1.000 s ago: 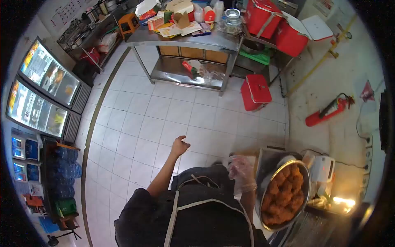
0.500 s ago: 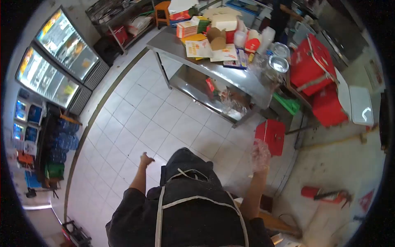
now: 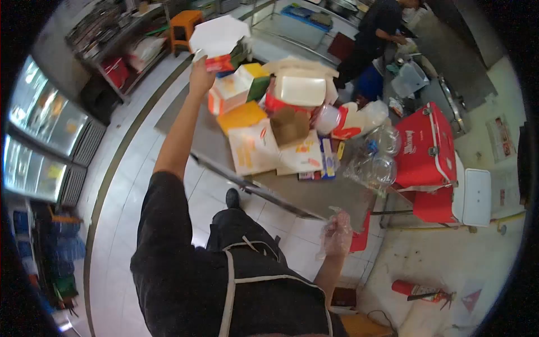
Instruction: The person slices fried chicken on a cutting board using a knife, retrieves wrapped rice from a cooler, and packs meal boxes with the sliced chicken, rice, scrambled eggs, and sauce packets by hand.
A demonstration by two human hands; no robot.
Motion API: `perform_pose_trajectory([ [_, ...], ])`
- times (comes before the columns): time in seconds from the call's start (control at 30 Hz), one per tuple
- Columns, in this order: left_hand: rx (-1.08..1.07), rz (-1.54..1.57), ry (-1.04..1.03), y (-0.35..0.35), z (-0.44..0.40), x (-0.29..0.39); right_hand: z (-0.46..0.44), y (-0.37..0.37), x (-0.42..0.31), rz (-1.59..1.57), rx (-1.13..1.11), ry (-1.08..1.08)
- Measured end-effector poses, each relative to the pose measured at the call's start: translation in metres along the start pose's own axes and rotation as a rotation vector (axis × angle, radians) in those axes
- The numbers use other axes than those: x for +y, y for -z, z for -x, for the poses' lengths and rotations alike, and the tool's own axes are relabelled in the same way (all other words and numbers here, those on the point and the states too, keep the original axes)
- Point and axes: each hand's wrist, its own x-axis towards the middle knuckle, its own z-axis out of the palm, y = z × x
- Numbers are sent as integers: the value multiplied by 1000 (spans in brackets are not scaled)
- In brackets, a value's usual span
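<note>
My left hand (image 3: 201,77) reaches over the far left end of the steel table (image 3: 281,194). Its fingers look closed at a small pale piece, beside a red packet (image 3: 218,63) and a white octagonal sheet or lid (image 3: 220,36). What the fingers hold is too small to make out. Close by stand orange-and-white boxes (image 3: 229,92). Around my right hand (image 3: 336,233) is a loose clear plastic glove; it hangs low by the table's near right corner, and the crumpled plastic blurs its fingers.
Paper bags (image 3: 254,149), a white foam box (image 3: 300,91), a brown carton (image 3: 290,126) and clear plastic containers (image 3: 384,168) crowd the table. Red delivery bags (image 3: 424,146) stand to the right. Another person (image 3: 373,33) works at the back counter. A fire extinguisher (image 3: 421,291) lies low right.
I have come closer to the table. My left hand has swung up from above the floor to the table's far left end. My gloved right hand appears lower, beside the table corner.
</note>
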Motion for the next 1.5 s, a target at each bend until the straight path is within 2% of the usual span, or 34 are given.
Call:
perform_pose_trajectory([
  [0.03, -9, 31, -16, -15, -19, 0, 10, -30, -15, -24, -4, 33],
  [0.1, -343, -348, 5, -48, -58, 7, 3, -78, -36, -72, 11, 123],
  [0.17, -592, -282, -171, -72, -85, -19, -4, -102, -50, -47, 207, 120],
  [0.2, -602, -257, -175, -83, -100, -19, -12, -114, -54, -36, 228, 132],
  [0.27, -625, -35, -319, -60, -103, -33, -13, -128, -56, -57, 189, 212],
  [0.3, -644, -46, -291, -44, -101, -36, -18, -140, -60, -38, 186, 183],
  [0.37, -414, 247, -315, -4, -103, -17, -35, -173, -71, -47, 113, 125],
  [0.43, -458, 520, -146, 52, -95, 0, -54, -221, -78, -6, 12, 181],
  [0.5, -561, 664, -146, 124, -79, 17, -69, -288, -95, 59, -145, 184],
  [0.57, -631, 491, -262, 156, -43, 0, -98, -365, -96, 445, -275, 489],
  [0.6, -679, 507, -230, 162, -18, -11, -123, -395, -94, 652, -336, 673],
  [0.63, -721, 519, -197, 160, 10, -25, -141, -433, -94, 673, -413, 696],
  [0.7, -822, 440, 40, 147, 60, -51, -178, -512, -82, 599, -575, 473],
  [0.73, -881, 358, -17, 135, 82, -60, -200, -550, -71, 692, -632, 440],
  [0.8, -984, 204, -111, 123, 100, -57, -269, -614, -23, 951, -755, 1201],
  [0.87, -1057, 92, -152, 113, 112, -49, -345, -682, 42, 1414, -606, 1297],
  [0.9, -1039, 82, -136, 109, 115, -48, -337, -701, 50, 1403, -629, 1313],
  [0.97, -1196, -64, -187, 106, 119, -48, -316, -731, 63, 1673, -520, 1374],
  [1.0, -1184, -72, -168, 109, 115, -44, -317, -738, 70, 1663, -541, 1389],
  [1.07, -1032, 289, -86, 141, 93, -32, -336, -741, 83, 2075, -690, 1052],
  [1.1, -1023, 537, -66, 163, 72, -29, -349, -738, 88, 2076, -702, 1051],
  [1.13, -1005, 789, -49, 186, 43, -28, -367, -731, 91, 1996, -677, 1195],
  [1.17, -981, 931, 108, 211, 17, -31, -383, -721, 89, 1914, -642, 1329],
  [1.2, -959, 1071, 264, 236, -9, -39, -403, -709, 80, 1927, -630, 1314],
  [1.23, -846, 954, 301, 255, -39, -50, -426, -704, 62, 1697, -771, 1291],
  [1.27, -614, 790, 341, 252, -55, -67, -424, -695, 43, 1582, -811, 1278],
  [1.3, -308, 751, 294, 232, -78, -86, -422, -686, 24, 1467, -853, 1264],
  [1.33, -143, 799, 160, 214, -118, -87, -391, -677, -8, 1427, -782, 1216],
  [1.4, -136, 896, 147, 156, -188, -91, -334, -661, -56, 1384, -675, 1198],
  [1.47, -152, 927, 81, 123, -243, -75, -292, -650, -86, 1487, -426, 1888],
  [1.5, -415, 983, 110, 114, -262, -60, -269, -645, -101, 1491, -381, 1893],
])
